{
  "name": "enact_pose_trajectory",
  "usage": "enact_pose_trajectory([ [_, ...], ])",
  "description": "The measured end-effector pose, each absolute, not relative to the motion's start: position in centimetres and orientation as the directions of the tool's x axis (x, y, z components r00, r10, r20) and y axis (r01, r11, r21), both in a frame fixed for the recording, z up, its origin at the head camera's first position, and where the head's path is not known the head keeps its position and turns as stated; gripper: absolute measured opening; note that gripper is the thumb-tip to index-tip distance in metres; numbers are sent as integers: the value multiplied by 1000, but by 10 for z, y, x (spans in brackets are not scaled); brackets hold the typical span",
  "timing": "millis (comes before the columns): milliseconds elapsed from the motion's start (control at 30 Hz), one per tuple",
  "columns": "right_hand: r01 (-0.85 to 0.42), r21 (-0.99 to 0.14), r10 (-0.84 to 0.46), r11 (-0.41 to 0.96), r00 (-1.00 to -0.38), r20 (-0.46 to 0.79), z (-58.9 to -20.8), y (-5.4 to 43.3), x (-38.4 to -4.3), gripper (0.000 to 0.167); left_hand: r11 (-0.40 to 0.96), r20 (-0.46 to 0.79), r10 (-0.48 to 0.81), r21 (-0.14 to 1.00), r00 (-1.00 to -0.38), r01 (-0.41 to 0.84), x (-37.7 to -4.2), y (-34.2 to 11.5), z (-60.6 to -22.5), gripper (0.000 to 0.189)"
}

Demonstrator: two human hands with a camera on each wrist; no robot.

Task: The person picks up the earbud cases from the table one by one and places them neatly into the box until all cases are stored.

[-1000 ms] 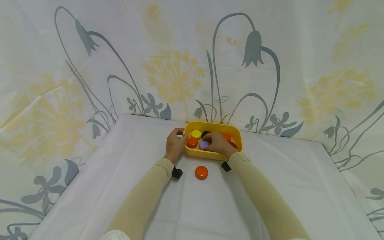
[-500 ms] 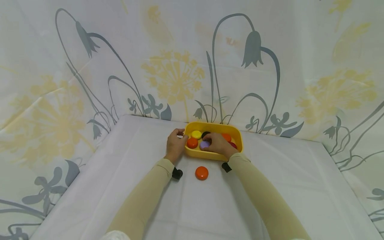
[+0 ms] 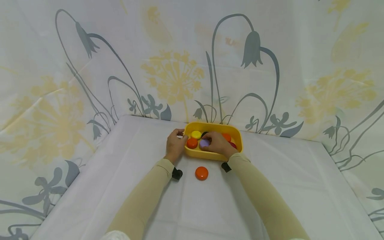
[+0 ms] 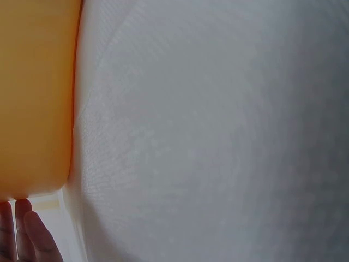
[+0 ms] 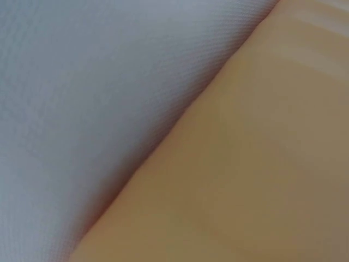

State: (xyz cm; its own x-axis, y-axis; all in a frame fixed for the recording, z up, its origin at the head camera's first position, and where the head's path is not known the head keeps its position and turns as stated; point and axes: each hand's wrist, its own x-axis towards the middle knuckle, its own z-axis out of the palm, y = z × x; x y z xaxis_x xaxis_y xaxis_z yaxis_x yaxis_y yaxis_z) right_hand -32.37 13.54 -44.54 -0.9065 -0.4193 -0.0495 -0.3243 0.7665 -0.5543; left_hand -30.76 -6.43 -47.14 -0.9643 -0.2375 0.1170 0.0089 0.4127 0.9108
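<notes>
In the head view a yellow tray (image 3: 195,153) stands on the white cloth. Its yellow wall (image 4: 35,98) fills the left of the left wrist view. My left hand (image 3: 175,146) is at the tray's left end, its fingertips touching the wall. Inside the tray, my right hand (image 3: 218,142) pinches a light purple disc (image 3: 204,144) between thumb and fingers. Around it lie a yellow disc (image 3: 196,134), an orange-red disc (image 3: 192,143), an orange disc (image 3: 226,137), a partly hidden black disc (image 3: 204,134) and a dark red one (image 3: 233,145).
A separate orange-red disc (image 3: 201,173) lies on the white cloth (image 3: 207,206) in front of the tray, between my forearms. Behind the tray rises a flower-patterned cloth backdrop (image 3: 186,43). Only the yellow tray wall (image 5: 245,164) and cloth show in the right wrist view.
Almost nothing differs. The purple disc shows slight movement under my right fingers, while my left hand stays at the tray's end.
</notes>
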Motion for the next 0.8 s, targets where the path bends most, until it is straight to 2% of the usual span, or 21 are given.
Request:
enact_pose_trajectory([
  [800,-372,-550,-428,748,-903,30,-437,134,-321,42,427,99,-224,904,-970,-7,-303,-64,-467,32],
])
